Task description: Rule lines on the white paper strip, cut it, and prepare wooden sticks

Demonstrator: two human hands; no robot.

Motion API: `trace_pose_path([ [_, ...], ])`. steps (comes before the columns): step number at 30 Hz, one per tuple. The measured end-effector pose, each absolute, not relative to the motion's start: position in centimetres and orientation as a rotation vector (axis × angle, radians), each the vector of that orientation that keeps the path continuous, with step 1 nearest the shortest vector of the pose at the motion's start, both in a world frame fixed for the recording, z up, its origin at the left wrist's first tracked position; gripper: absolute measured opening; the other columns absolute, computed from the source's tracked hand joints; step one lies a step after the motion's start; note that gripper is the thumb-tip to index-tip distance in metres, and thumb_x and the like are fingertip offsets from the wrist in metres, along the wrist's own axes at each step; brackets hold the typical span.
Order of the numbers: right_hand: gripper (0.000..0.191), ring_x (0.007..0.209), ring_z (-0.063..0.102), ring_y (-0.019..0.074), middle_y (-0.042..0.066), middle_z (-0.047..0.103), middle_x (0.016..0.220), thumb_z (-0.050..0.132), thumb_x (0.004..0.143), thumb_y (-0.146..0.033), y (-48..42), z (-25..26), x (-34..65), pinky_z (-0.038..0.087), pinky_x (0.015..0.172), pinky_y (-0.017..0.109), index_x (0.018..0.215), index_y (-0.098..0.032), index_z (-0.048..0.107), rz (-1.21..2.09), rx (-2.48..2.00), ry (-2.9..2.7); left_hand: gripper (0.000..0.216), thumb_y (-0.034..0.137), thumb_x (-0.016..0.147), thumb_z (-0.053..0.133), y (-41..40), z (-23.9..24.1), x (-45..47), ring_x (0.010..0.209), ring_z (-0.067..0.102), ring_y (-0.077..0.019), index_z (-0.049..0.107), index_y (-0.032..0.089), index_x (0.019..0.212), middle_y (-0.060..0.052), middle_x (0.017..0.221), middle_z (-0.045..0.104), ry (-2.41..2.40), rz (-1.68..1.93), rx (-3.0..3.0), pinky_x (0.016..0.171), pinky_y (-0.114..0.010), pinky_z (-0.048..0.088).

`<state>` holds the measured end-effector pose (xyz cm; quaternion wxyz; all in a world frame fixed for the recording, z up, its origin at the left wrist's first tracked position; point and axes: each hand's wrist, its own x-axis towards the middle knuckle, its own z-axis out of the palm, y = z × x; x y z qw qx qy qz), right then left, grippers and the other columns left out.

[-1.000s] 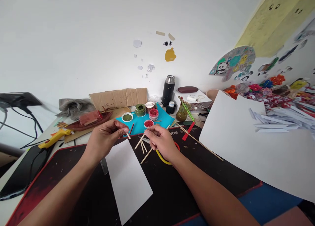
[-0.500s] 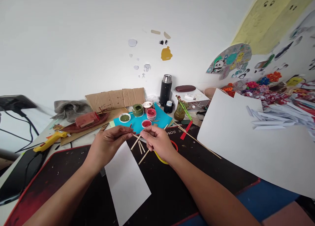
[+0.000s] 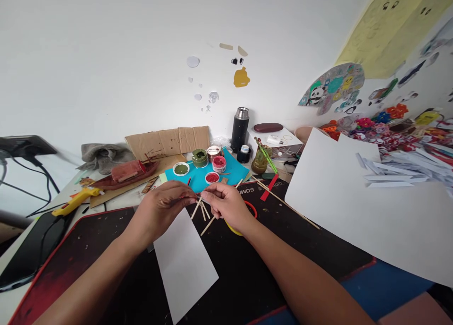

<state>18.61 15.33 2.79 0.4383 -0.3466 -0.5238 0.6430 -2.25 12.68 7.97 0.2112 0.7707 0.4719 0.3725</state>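
My left hand (image 3: 163, 210) is closed in a pinch, its fingertips almost meeting those of my right hand; what they pinch is too small to make out. My right hand (image 3: 226, 206) is closed, thumb against forefinger, on the upper end of a thin wooden stick (image 3: 196, 209) that slants down to the left. Several short sticks (image 3: 205, 212) show just below the fingertips. Another stick (image 3: 208, 226) runs under my right hand. White paper (image 3: 186, 270) lies below the hands on a dark mat (image 3: 247, 282). Partly hidden by my right wrist is a yellow and red ring (image 3: 254, 208).
Open paint pots (image 3: 200, 158) stand on blue paper (image 3: 231, 163) behind the hands. A yellow glue gun (image 3: 76, 201) and a red model boat (image 3: 123, 176) lie at left. At right are a long stick (image 3: 293, 209), a brush jar (image 3: 259, 163) and a large white sheet (image 3: 332, 211).
The view has shifted slightly. My left fingertips have come closer to my right fingertips, and the slanting stick has dipped a little. Both hands stay closed.
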Motion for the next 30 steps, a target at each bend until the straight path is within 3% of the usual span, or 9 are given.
trace_pose_path([
  [17,0.042,0.045,0.044,0.0079,-0.007,0.055,0.06,0.087,0.078,-0.056,15.0,3.5,18.5,0.031,0.041,0.023,0.089,-0.019,0.071,1.684,-0.893,-1.228,0.026,0.048,0.102,0.069,12.7,8.0,-2.6,0.09,0.072,-0.0229,0.084,0.03,0.093,-0.006,0.095,0.08,1.229,1.024,2.248,0.08,-0.033,0.055],
  [30,0.047,0.045,0.036,0.0074,-0.01,0.046,0.052,0.09,0.076,-0.058,15.1,3.5,18.6,0.029,0.043,0.023,0.091,-0.017,0.075,1.744,-0.86,-1.139,0.021,0.042,0.103,0.07,13.2,8.1,-3.5,0.092,0.071,-0.0211,0.082,0.029,0.093,-0.004,0.095,0.08,1.175,1.028,2.333,0.083,-0.032,0.054],
])
